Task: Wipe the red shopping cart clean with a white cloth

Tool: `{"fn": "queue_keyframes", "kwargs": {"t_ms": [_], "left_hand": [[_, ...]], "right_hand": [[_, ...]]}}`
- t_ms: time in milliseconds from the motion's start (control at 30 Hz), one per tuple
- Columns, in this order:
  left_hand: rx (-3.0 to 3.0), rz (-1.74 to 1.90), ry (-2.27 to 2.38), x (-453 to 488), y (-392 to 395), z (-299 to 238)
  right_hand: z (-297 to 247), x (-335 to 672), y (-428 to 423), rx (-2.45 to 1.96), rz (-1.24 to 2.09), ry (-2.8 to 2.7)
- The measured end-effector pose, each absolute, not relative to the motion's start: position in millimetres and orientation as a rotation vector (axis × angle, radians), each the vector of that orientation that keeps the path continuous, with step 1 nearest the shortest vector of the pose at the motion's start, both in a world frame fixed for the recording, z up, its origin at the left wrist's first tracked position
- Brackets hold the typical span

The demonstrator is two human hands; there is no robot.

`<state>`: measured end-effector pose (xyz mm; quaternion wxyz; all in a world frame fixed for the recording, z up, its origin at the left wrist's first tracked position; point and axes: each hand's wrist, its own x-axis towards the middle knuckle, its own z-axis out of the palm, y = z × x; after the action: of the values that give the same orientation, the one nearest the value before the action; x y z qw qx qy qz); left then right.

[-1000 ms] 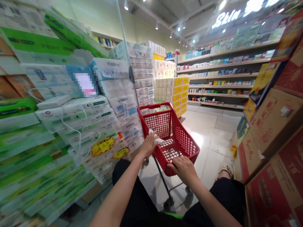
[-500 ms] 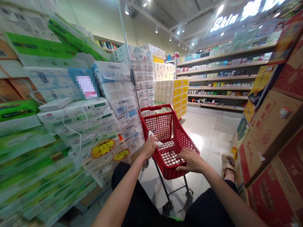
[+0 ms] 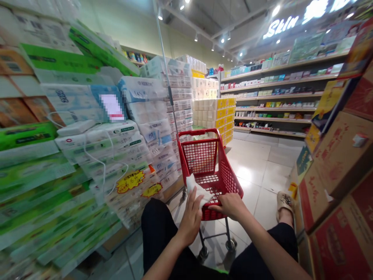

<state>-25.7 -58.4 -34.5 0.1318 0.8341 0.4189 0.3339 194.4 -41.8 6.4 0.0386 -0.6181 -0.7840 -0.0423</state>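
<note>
A small red shopping cart (image 3: 229, 171) with a latticed plastic basket stands between my knees on thin metal legs with casters. At its near left corner, my left hand (image 3: 190, 214) presses a crumpled white tissue or cloth (image 3: 199, 191) against the basket, fingers extended over it. My right hand (image 3: 231, 206) grips the near rim, its fingers lying across the red edge and the thumb side partly hidden. The two hands are close together, only a short stretch of rim between them.
Stacked paper packs (image 3: 157, 132) rise close on the left, with a white cable (image 3: 103, 167) hanging over them. Cardboard boxes (image 3: 335, 155) line the right side, by my clog-shod foot (image 3: 285, 204). Stocked shelves (image 3: 271, 95) stand behind tiled floor (image 3: 253, 155).
My left hand has moved with the white tissue or cloth from the cart's left rim to its near corner. My right hand has shifted slightly along the near rim, fingers now more closed.
</note>
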Motion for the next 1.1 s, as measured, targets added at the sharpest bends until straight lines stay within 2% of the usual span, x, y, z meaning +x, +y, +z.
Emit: {"fn": "queue_keyframes", "kwargs": {"t_ms": [133,467,633,867,1100], "left_hand": [[2.513,0.851,1.194,-38.1,-58.4,-25.3],[2.530,0.854,1.206,-32.2,64.5,0.0],[2.468,0.987,1.175,-14.8,28.5,-17.9],[2.684,0.803,1.231,-15.8,-63.4,-21.0],[2.892,0.758,1.105,-5.7,-16.2,9.5]], "right_hand": [[6.6,191.0,-41.5,-1.906,-0.121,-2.366],[4.5,191.4,-38.6,-1.867,-0.088,-2.293],[5.0,195.4,-38.7,-1.965,-0.107,-2.232],[8.9,205.6,-43.4,-1.861,-0.152,-2.268],[8.3,200.1,-47.6,-1.827,-0.189,-2.294]]}}
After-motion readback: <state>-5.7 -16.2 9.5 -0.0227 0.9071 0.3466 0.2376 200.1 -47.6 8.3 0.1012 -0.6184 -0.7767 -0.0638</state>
